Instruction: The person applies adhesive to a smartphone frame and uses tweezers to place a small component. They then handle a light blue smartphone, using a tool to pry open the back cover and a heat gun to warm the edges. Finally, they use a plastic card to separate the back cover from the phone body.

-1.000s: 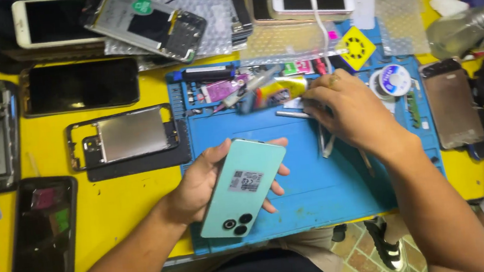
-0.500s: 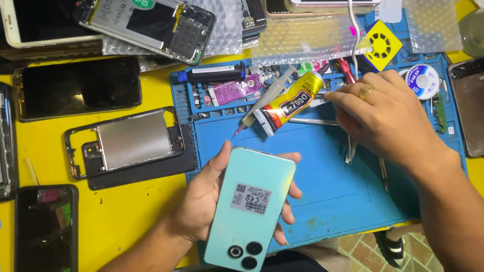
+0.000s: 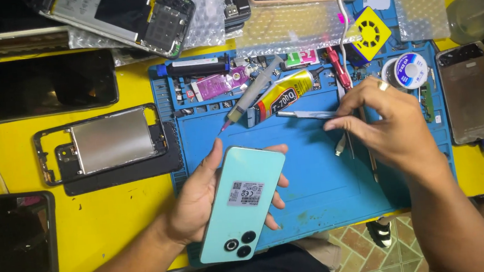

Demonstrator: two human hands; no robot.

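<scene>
Left hand (image 3: 201, 201) is cradling a mint phone (image 3: 242, 209) back-up over the blue mat (image 3: 316, 188), fingers (image 3: 282, 180) wrapping its edges. Right hand (image 3: 390, 123) is pinching tweezers (image 3: 304, 114), tips partly hiding behind the glue tube (image 3: 279, 99). Phones along the tabletop (image 3: 103, 218) edges are getting cut off. The mat's tray slots are holding small bits, too tiny to make out.

Both my hands are over the bench.

My left hand (image 3: 201, 201) is palm up, fingers curled in a cupping grip, forearm running in from lower left. My right hand (image 3: 383, 120) is palm down, thumb and forefinger pinched, wrist bent.
</scene>
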